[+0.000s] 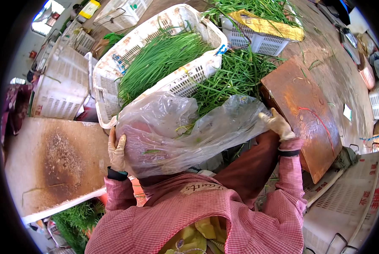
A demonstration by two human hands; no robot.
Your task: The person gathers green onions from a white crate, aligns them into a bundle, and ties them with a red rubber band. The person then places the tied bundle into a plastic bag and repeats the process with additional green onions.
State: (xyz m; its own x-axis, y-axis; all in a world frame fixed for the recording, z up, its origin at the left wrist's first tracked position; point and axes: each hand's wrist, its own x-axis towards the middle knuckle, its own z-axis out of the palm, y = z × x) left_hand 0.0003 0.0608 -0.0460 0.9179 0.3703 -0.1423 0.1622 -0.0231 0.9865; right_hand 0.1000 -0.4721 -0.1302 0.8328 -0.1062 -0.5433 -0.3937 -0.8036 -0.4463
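A clear plastic sheet (176,146) lies across my lap, wrinkled, with a few bits of green leaf on it. My left hand (116,149), in a pale thin glove, grips its left edge beside a corner of the white crate. At the right edge, my gloved right hand (276,124) pinches the plastic near my knee. Just beyond the sheet stands a dirty white plastic crate (105,74) holding a bundle of long green garlic chives (164,60). Loose green stalks (237,74) are heaped to the right of that crate, partly behind the plastic.
A stained board (62,158) is at my left, and a brown wooden board (306,111) with a red string at my right. Another crate (256,39) of greens, with a yellow sack edge, stands farther off. White crates (345,190) stand at lower right; feathery greens (78,222) lie at lower left.
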